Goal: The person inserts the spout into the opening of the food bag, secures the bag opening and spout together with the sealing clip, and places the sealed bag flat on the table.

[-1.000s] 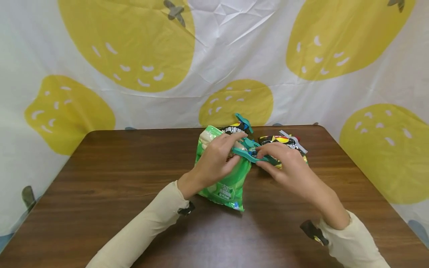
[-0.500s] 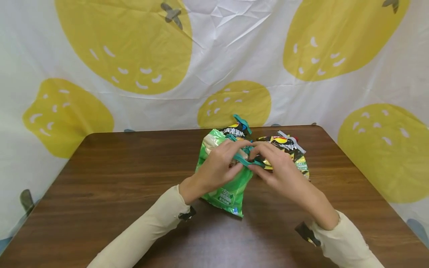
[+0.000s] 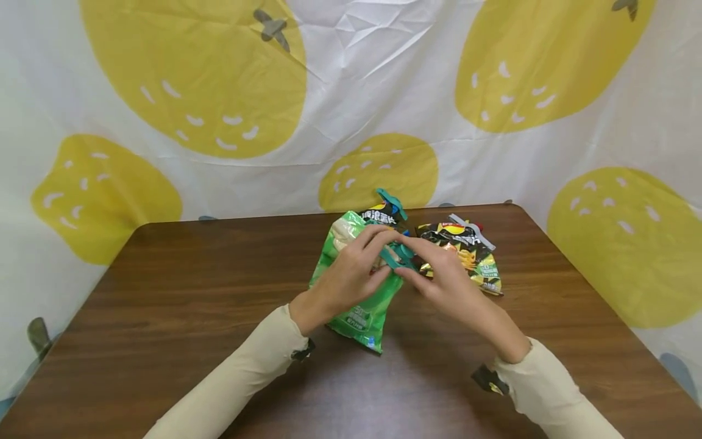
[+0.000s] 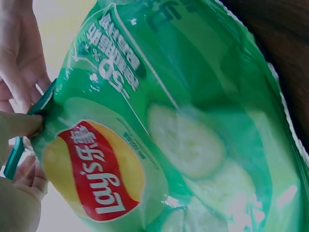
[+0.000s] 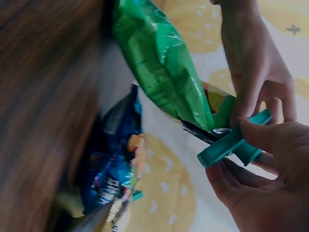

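Observation:
A green Lay's chip bag [image 3: 364, 308] with cucumber slices printed on it [image 4: 186, 140] hangs tilted over the table, its folded top between my hands. My left hand [image 3: 342, 274] pinches the bag's top edge, thumb on the near side. A teal bag clip [image 5: 229, 145] lies across that folded end. My right hand [image 3: 455, 280] grips the clip between thumb and fingers. Both hands' fingertips meet around the clip, as the right wrist view shows. Part of the bag's top is hidden behind the left hand.
Behind the hands stands a dark chip bag [image 3: 378, 214] with a teal clip [image 3: 392, 203] on top. To its right lies a black and yellow chip bag [image 3: 466, 262] with a grey clip [image 3: 473, 231]. A lemon-print cloth [image 3: 219, 189] hangs behind the brown table [image 3: 192, 292].
My right hand has moved left along the clip until its fingertips meet the left hand's. The clip's two arms, spread apart earlier, now appear closer together. The left hand keeps its pinch.

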Demonstrator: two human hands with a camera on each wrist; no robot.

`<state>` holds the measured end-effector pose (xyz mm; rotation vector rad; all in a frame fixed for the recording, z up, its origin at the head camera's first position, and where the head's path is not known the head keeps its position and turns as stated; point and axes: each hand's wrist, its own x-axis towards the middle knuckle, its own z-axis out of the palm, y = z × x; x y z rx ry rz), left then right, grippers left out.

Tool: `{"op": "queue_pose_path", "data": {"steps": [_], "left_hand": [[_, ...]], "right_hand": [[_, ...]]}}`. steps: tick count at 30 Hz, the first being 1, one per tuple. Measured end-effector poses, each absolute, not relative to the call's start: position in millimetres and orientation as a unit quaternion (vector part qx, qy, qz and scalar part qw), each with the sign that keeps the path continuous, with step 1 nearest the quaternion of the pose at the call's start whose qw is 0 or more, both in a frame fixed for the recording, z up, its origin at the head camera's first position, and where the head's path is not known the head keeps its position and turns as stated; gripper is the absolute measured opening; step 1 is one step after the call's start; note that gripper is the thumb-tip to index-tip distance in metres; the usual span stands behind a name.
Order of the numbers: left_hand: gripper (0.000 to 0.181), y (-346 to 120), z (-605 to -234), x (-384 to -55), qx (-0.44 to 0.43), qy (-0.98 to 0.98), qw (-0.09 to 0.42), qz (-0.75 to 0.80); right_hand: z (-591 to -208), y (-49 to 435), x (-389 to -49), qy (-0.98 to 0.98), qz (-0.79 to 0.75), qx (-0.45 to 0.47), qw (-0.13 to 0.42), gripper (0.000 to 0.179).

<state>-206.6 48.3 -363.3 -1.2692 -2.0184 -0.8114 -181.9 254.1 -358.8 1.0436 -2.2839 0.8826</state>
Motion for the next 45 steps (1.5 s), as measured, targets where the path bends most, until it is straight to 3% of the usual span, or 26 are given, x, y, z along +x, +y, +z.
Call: {"op": "queue_pose_path", "data": {"steps": [5, 12, 17, 23, 26, 35, 45], "left_hand": [[0.049, 48.1, -367.4, -208.4, -0.465, -0.775, 0.313, -0.293], [0.056, 44.5, -357.8, -206.2, -0.45, -0.78, 0.288, -0.325], [0.057, 33.8, -344.6, -210.3, -0.421, -0.798, 0.306, -0.303], [0.02, 27.8, -343.1, -218.4, -0.456, -0.787, 0.205, -0.363], [0.013, 30.7, -346.0, -218.8, -0.478, -0.765, 0.178, -0.394], [0.004, 37.6, -352.3, -212.2, -0.483, -0.733, 0.198, -0.436], [0.007, 42.2, -360.4, -206.7, -0.486, -0.742, 0.272, -0.372]], "right_hand": [[-366.3, 249.4, -187.5, -0.83, 0.328, 0.371, 0.257, 0.045], [-370.6, 250.9, -189.9, -0.851, 0.32, 0.338, 0.243, 0.053], [-371.1, 251.5, -190.3, -0.844, 0.321, 0.356, 0.24, 0.054], [-367.4, 252.6, -185.1, -0.842, 0.334, 0.366, 0.215, 0.05], [-367.2, 251.8, -182.5, -0.843, 0.339, 0.36, 0.212, 0.044], [-363.4, 245.3, -178.4, -0.832, 0.339, 0.353, 0.261, 0.02], [-360.0, 242.7, -176.8, -0.827, 0.326, 0.352, 0.295, 0.017]]}}
